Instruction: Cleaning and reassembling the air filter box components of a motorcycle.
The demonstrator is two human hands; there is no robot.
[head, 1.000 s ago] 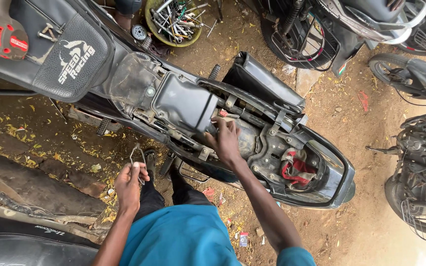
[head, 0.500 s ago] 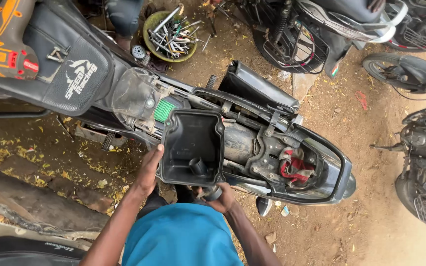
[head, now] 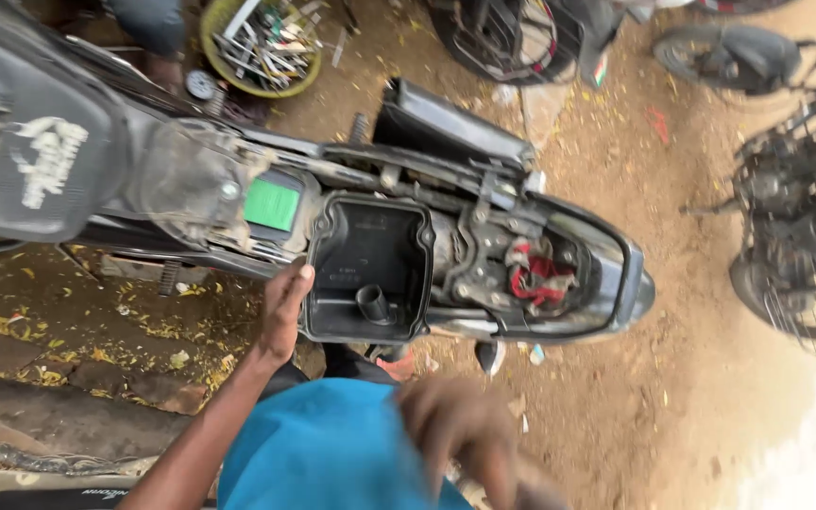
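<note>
A motorcycle with its seat removed lies across the view on dirt ground. A black open plastic box with a short tube inside sits in the open frame behind a green-topped part. My left hand grips the box's left edge. Low down near my blue shirt, my right hand is blurred and apart from the box; I cannot tell whether it holds anything. A red rag is tucked in the rear of the frame.
A black side panel stands against the far side of the motorcycle. A round bowl of tools sits on the ground at the top. Other motorcycles stand at the right and the top.
The black box came into both my hands and went over the open frame. My right hand has since let go of it and dropped toward my body; my left hand still holds it.
</note>
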